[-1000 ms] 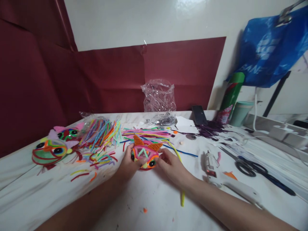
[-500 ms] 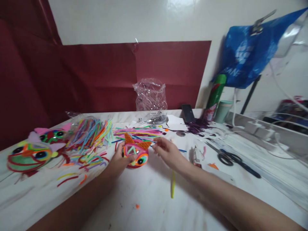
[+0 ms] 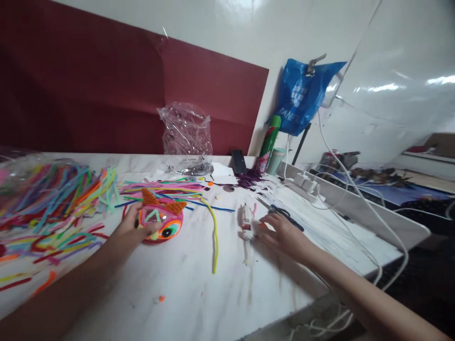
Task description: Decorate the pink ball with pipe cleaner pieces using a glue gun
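Observation:
My left hand (image 3: 137, 225) is closed around the side of a pink animal-face craft (image 3: 161, 215) with orange pipe-cleaner ears and a round eye ringed in orange and green. Its thumb lies across the front and covers part of the face. Over on the right, my right hand (image 3: 280, 232) has its fingers apart beside a small white glue gun (image 3: 247, 220); whether the fingertips touch it I cannot tell. Just behind that hand lie dark-handled scissors (image 3: 284, 215). Between the two hands a yellow pipe cleaner (image 3: 215, 237) lies bent on the table.
Loose pipe cleaners (image 3: 67, 189) are heaped at the left, with more strands (image 3: 170, 187) behind the craft. Toward the back are a clear plastic bag (image 3: 186, 130), a phone (image 3: 239, 162) and purple shreds (image 3: 253, 178). White cables (image 3: 369, 213) hang along the table's right edge.
My right hand has left the craft's side and moved right to the glue gun. The left hand still holds the craft. The camera view has turned right.

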Demonstrator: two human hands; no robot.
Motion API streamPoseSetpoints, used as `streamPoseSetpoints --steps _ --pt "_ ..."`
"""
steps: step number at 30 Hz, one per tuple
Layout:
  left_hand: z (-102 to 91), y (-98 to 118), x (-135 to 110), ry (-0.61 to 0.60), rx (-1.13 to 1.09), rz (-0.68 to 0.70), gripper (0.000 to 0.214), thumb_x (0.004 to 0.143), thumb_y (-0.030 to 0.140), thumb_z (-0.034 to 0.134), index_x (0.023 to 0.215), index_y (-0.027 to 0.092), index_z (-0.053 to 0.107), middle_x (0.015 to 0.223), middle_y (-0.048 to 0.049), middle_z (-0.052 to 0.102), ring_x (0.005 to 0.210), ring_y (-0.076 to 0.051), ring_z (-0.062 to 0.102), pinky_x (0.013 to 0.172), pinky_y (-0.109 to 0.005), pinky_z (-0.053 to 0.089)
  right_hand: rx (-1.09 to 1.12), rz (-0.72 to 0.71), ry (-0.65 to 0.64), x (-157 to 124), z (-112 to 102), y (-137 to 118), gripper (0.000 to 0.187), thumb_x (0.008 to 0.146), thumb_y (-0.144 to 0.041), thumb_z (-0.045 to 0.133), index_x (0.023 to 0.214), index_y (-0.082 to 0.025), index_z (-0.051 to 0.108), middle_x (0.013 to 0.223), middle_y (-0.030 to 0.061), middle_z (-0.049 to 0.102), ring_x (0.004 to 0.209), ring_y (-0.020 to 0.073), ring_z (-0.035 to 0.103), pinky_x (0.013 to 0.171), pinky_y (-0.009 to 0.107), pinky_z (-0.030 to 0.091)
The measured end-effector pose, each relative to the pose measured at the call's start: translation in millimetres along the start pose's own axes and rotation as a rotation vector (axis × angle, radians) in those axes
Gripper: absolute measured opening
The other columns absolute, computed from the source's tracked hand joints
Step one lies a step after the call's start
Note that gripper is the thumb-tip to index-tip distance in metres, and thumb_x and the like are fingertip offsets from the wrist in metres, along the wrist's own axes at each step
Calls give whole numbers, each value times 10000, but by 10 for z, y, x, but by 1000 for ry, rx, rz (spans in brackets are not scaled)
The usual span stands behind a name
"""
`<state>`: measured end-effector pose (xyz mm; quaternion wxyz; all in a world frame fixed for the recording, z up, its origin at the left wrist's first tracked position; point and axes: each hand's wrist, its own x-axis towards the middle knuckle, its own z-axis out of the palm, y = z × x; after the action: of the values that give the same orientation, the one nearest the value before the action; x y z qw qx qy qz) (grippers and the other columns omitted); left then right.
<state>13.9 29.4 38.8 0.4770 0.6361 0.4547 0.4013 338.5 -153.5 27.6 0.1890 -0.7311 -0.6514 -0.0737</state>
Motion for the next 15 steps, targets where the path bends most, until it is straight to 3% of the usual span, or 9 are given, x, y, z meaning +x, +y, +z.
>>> streamPoseSetpoints --steps 2,4,6,8,10,13,15 --pt "-3 -43 2 -44 -74 28 648 641 365 730 1217 232 465 1030 -23 676 912 -230 645 824 -351 494 -139 -91 39 -86 188 125 309 747 -187 559 1038 -151 655 1082 171 654 1027 310 591 850 430 485" --pt "-18 -96 4 -78 -111 67 633 621 335 746 1183 227 476 1067 -31 664 956 -222 639 852 -335 484 -188 -96 61 -83 326 208 360 722 -170 551 1071 -146 638 1122 178 636 1011 311 592 838 427 486" --pt "-39 -143 4 -147 -140 78 642 637 311 741 1201 224 446 1086 -40 657 976 -221 636 859 -334 481 -162 -55 7 -33 420 268 335 711 -165 531 1029 -156 636 991 136 669 900 270 625 763 367 504" --pt "-52 -171 0 -146 -168 103 622 652 290 729 1198 217 441 1055 -36 663 962 -218 638 858 -336 480 -172 -6 -20 13 479 321 229 673 -148 518 866 -172 638 839 105 674 798 258 630 704 352 499" --pt "-51 -170 -9 -148 -169 107 600 664 276 718 1195 219 445 1010 -24 669 935 -210 641 856 -336 479 -174 -7 25 14 498 369 157 675 -188 519 795 -185 620 801 106 671 787 276 631 705 377 502" --pt "-35 -131 -32 -143 -176 80 595 657 275 719 1183 223 448 953 -9 671 898 -204 642 824 -325 487 -45 -10 221 -80 427 376 288 700 -323 554 929 -159 614 940 161 683 879 327 645 757 433 531" --pt "-29 -101 -44 -138 -186 58 605 641 274 723 1175 219 445 928 -4 671 888 -207 642 806 -321 492 129 38 284 -162 329 268 289 783 -356 520 1001 -183 597 983 144 694 855 293 674 687 374 569"
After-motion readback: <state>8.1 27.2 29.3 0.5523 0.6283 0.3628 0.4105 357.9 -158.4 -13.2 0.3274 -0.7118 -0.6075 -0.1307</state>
